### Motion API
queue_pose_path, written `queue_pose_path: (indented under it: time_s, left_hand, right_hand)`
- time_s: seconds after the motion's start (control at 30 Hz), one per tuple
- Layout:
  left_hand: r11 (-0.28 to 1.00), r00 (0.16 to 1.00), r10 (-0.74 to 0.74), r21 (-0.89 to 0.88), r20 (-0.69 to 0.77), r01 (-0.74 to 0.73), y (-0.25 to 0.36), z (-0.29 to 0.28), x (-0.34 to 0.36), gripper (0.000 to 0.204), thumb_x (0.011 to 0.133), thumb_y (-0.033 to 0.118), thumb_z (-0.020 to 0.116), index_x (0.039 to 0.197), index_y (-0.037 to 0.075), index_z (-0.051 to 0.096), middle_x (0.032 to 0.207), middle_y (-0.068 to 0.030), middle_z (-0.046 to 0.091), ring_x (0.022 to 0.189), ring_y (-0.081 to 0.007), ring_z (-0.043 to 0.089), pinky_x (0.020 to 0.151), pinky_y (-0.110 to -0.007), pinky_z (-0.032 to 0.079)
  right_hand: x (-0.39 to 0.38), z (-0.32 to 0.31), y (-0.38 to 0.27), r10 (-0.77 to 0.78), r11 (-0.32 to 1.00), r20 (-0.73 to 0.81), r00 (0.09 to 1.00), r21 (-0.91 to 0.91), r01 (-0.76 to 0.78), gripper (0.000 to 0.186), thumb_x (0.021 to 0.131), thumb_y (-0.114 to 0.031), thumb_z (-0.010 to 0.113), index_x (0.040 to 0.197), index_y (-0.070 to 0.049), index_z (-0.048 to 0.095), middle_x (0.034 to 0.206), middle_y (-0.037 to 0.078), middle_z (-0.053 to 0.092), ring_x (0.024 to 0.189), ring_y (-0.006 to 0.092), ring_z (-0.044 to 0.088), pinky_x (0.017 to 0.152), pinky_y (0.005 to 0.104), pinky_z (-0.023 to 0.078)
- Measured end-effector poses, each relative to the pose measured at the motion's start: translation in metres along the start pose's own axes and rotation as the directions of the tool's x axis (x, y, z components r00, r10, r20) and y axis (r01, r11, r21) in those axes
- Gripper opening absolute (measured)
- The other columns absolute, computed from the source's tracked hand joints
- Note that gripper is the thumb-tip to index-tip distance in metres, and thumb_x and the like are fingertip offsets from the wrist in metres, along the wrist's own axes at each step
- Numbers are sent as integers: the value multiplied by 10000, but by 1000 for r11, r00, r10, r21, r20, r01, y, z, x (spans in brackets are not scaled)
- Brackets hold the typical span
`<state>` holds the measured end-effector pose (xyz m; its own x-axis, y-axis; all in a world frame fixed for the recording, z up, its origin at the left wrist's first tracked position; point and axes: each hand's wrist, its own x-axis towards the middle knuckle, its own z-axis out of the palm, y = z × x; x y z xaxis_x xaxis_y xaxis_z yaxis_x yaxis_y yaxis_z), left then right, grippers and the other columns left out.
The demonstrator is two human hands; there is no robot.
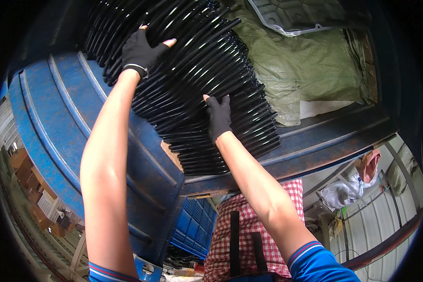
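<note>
A dense stack of glossy black rods or tubes [246, 117] fills the upper middle of the bin, lying in slanted rows. At the upper part of the stack, my left hand [142, 52], in a black fingerless glove, grips some of the tubes, its thumb out to the right and other fingers partly hidden. Lower and to the right, my right hand [218, 116], gloved alike, holds tubes between thumb and fingers. Which tubes are gripped is hard to make out against the dark gloves.
The rusty blue metal bin [63, 108] has ribbed walls. Green woven sacking [310, 61] and a dark moulded panel [291, 14] lie at upper right. Below are blue crates [192, 225], a red checked apron [239, 202] on my body, cardboard boxes [28, 174] and white bags [338, 192].
</note>
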<state>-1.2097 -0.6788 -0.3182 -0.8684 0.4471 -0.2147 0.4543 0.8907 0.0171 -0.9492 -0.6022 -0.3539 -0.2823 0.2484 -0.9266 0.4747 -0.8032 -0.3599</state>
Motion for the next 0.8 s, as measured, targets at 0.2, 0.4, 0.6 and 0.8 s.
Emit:
queue_pose_path:
  time_s: [0.2,0.4,0.6,0.8]
  left_hand:
    - [1000,990,17,16,142,-20,10,1,-30,1169,621,725,675,1440,29,217,1432,-217,317,1332,-365,322,1097,-457,261]
    - [991,999,-8,-136,-49,1,-3,24,-30,1081,643,692,686,1394,24,287,1388,-244,372,1297,-384,350,1077,-467,270]
    - [978,999,28,-208,27,-22,13,13,-56,1021,666,568,756,1377,-21,321,1326,-269,447,1240,-364,452,1046,-406,359]
    - [916,927,-105,-328,359,231,-10,-3,-40,1049,664,597,741,1389,-45,337,1316,-257,492,1214,-323,506,1028,-370,382]
  right_hand:
    - [2,1,4,68,952,30,997,297,-74,1032,728,-234,731,1499,-103,58,1400,149,377,1302,282,343,1071,417,266]
    - [-15,24,-18,-98,983,-7,995,157,98,1048,719,-247,747,1497,-96,61,1428,179,350,1314,298,324,1076,399,256]
    - [-21,50,-10,-180,944,-47,983,273,186,1005,709,-277,756,1476,-93,133,1453,218,294,1324,301,319,1082,384,253]
    - [-18,55,-13,-49,977,-170,984,196,82,846,746,-207,735,1414,-10,254,1343,188,439,1201,270,437,1031,346,324]
